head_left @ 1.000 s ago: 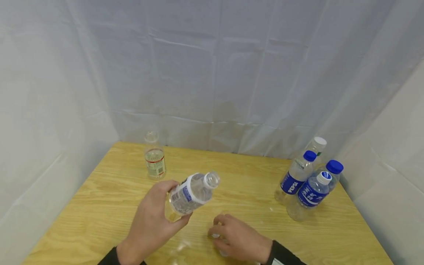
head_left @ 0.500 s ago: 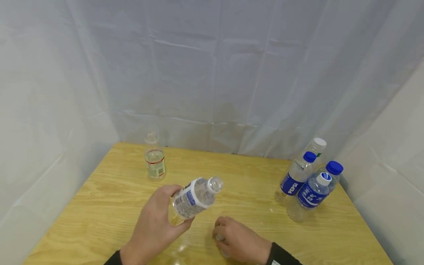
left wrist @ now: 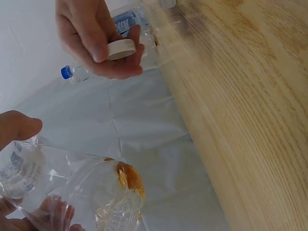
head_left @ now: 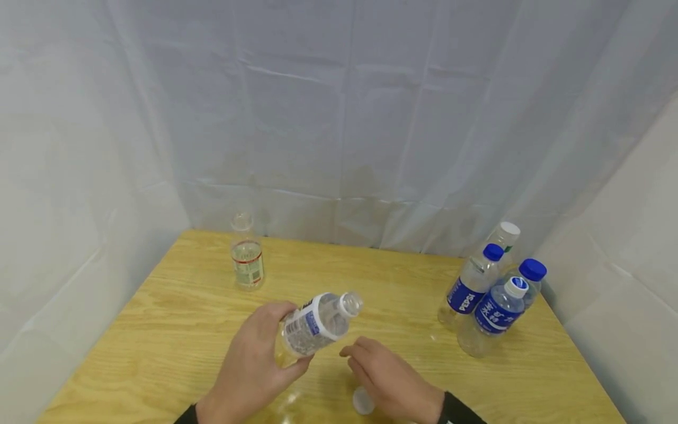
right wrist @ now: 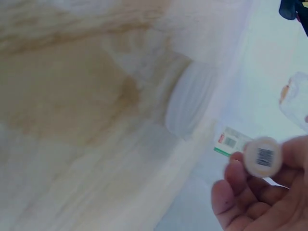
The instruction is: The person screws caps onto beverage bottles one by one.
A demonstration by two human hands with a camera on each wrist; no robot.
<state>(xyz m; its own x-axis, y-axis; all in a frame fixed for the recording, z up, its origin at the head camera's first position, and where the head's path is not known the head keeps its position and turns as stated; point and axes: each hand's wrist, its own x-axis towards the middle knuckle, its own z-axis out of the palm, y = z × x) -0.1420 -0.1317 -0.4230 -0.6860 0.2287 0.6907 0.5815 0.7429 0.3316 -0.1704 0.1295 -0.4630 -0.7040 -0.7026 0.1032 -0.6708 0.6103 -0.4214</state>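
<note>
My left hand (head_left: 259, 359) grips a clear plastic bottle (head_left: 312, 324) with a white-and-blue label, around its body. It is tilted with its uncapped mouth toward the upper right; amber liquid shows near its base in the left wrist view. Close to its right, my right hand (head_left: 389, 377) pinches a white bottle cap (left wrist: 121, 49) between thumb and fingers. That cap, hidden in the head view, shows a barcode on its face in the right wrist view. Another white cap (head_left: 363, 400) lies on the table under the right hand.
An uncapped clear bottle (head_left: 247, 259) with a red-and-green label stands at the back left of the wooden table (head_left: 159, 330). Clustered on the right are a Pepsi bottle (head_left: 468, 288), a blue-labelled bottle (head_left: 498, 312) and others, all capped. White sheeting (head_left: 339, 118) encloses the table.
The left hand has shifted slightly right and down with the bottle. The right hand has moved up off the table, and the cap lying beneath it has come into plain view.
</note>
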